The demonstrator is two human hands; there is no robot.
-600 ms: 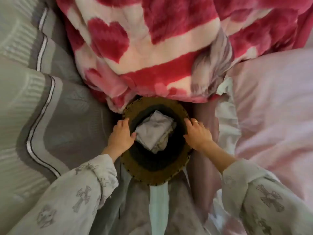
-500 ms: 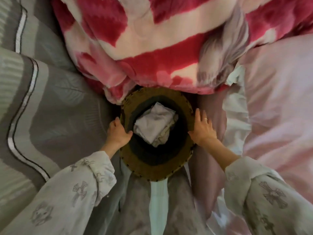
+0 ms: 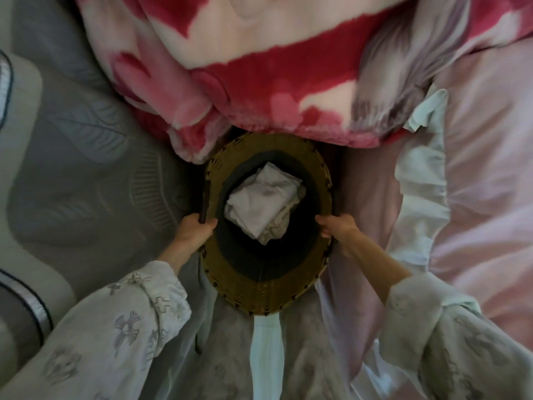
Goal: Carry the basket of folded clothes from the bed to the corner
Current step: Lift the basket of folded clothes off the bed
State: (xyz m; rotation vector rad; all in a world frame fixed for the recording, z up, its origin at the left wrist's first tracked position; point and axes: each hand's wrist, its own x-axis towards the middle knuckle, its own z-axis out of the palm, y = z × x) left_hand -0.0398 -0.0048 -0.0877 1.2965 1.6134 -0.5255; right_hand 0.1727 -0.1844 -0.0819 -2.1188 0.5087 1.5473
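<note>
A round woven brown basket (image 3: 259, 293) with a dark lining sits on the bed directly below me. Folded pale grey clothes (image 3: 264, 202) lie inside it. My left hand (image 3: 194, 229) is closed over the basket's left rim and a dark handle there. My right hand (image 3: 336, 228) grips the right rim, fingers curled over the edge. Both sleeves are pale with a grey cross print.
A thick red, pink and white blanket (image 3: 274, 67) is bunched against the basket's far side. A grey quilted cover (image 3: 80, 168) lies to the left. Pink bedding (image 3: 484, 183) with a white ruffle (image 3: 418, 197) lies to the right.
Both hands have slid from resting flat on the rim to curled around it. The view has dropped closer to the basket.
</note>
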